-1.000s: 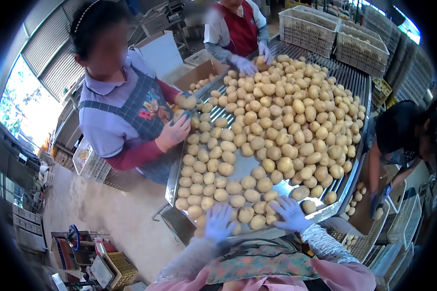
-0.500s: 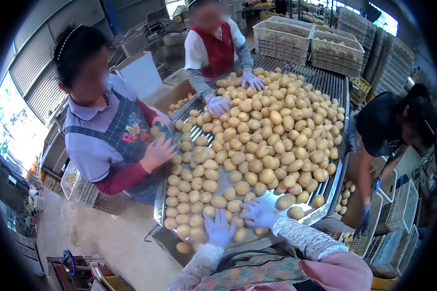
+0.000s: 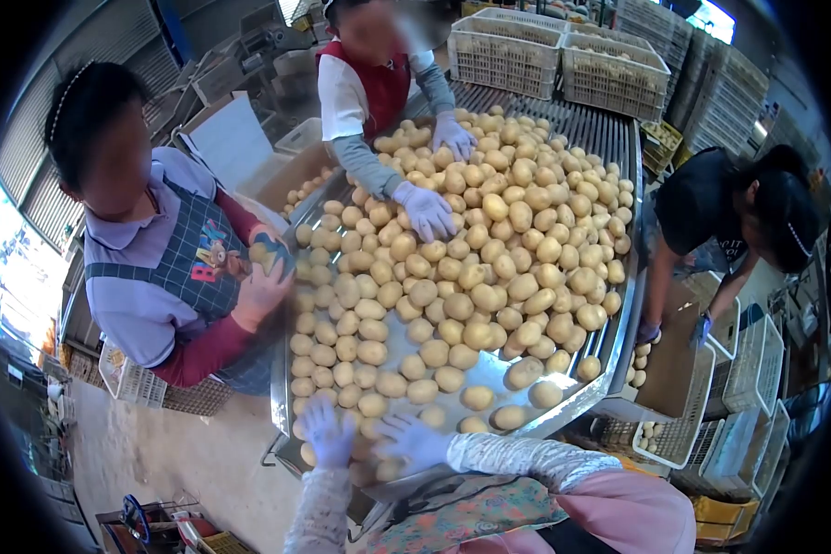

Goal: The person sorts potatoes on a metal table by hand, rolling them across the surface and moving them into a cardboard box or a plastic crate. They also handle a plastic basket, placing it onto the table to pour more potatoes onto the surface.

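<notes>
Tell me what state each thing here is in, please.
Potatoes: loose, heaped beyond, sparser nearby
Left hand: gloved, fingers spread
Right hand: gloved, open
Metal table: largely covered, partly bare
Far white crate: upright
Right-side carton: open, potatoes inside

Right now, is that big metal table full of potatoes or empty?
Mostly full: potatoes are heaped across the metal table, though some bare metal shows between them toward the near edge.
</notes>
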Demonstrator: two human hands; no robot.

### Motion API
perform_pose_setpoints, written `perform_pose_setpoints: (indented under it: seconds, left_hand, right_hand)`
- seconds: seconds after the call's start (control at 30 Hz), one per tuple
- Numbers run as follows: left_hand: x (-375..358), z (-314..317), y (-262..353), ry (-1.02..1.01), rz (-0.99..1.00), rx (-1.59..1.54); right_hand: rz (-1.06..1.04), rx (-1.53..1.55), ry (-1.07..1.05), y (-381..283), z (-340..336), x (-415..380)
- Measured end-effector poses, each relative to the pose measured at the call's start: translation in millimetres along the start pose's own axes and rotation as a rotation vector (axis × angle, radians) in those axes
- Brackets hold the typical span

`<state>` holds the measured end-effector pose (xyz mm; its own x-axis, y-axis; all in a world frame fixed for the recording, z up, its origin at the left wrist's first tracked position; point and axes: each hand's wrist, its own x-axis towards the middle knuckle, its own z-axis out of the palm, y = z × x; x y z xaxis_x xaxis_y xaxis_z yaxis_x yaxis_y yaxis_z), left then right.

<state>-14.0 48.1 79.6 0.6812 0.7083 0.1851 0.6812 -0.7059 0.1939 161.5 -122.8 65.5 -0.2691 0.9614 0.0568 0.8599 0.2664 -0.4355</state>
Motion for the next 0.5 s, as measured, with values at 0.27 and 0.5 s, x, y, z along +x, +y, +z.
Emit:
perform_pose_setpoints:
  seconds: [0.27,0.5]
  left_hand:
    - [-11.9,40.5,108.6,0.067,0.283,-0.173]
    - [18.4,37.9,97.2,-0.076,0.264,-0.073]
  right_hand:
    - [0.579,0.540,0.910,145.3,-181.5,-52.6]
    - [0.696,0.498,1.225,239.2,-208.4,-87.6]
